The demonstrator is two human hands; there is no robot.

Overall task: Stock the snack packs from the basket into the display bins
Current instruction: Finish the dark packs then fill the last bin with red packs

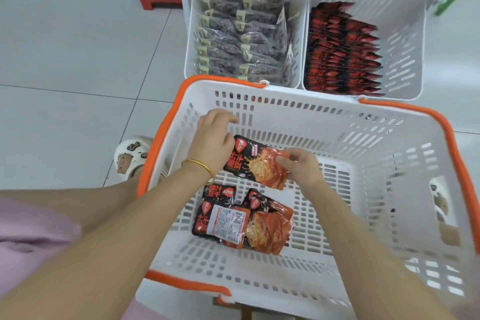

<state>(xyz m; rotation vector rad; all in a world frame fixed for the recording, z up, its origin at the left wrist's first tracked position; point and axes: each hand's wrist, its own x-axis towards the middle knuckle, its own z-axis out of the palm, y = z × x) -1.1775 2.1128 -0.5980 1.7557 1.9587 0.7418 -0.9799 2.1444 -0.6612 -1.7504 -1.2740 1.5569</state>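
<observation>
Both hands are down inside the white slotted plastic basket with orange rim and handles [298,106], working one flat black-and-orange foil snack pack [255,161] between them. The right hand [301,166] has its fingers [281,162] pinching the pack's orange end, which lifts it clear of the basket floor; the left hand [213,138] sits against the pack's dark end with its fingers loosely curled and partly spread, and whether they actually grip the edge or only steady it is hard to tell. Holding the pack by both short ends probably keeps it flat and squared so it can slide in upright among the others

The basket stands right in front of the two white slotted display bins, so each transfer is a short reach forward. The right-hand bin [405,41] holds a tight row of matching red-and-black packs [342,52] stood on edge, with free space on its right side; that looks like the destination. The left-hand bin [192,34] is nearly full of clear packets of dark snacks with yellow labels [241,39]

A small pile of the same packs [244,218] remains on the basket floor, so the job looks well along but not finished. The held pack is glossy and crinkled, with a red logo and an orange food picture
</observation>
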